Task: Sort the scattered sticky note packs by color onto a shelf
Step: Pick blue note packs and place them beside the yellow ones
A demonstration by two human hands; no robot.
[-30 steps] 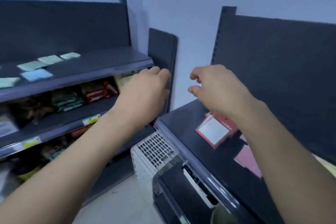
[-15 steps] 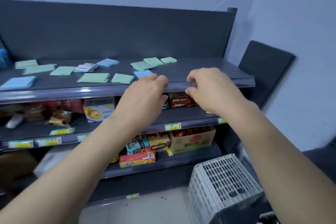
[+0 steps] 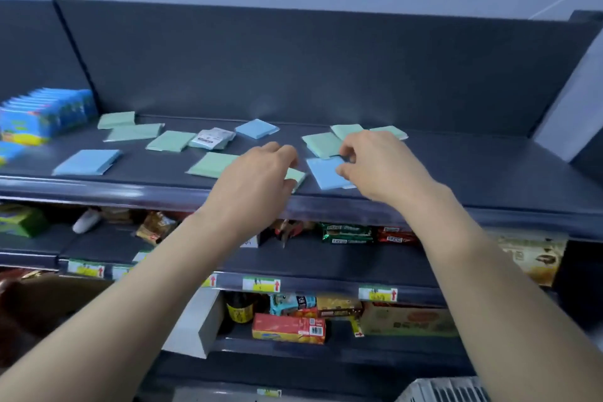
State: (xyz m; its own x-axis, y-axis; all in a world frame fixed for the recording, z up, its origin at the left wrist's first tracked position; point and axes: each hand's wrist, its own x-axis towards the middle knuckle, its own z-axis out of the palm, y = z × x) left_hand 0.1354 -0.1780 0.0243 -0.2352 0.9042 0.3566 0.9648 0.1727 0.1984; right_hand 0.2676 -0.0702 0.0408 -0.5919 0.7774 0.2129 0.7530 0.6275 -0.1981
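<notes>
**Both hands over the front of the top shelf**

Reaching out over the top shelf among scattered sticky note packs. Right hand half curled, thumb and forefinger pinching the right edge of a blue pack lying flat near the shelf's front lip. Left hand loosely curled, palm down, fingers covering most of a green pack; grip on it impossible to tell. Just left of that hand, another green pack. Behind the right hand, three more green packs close together. Farther left: a blue pack near the front, a row of green ones toward the back, a white-labelled pack, one blue pack beside it. Snacks and boxes on the shelves below.
</notes>
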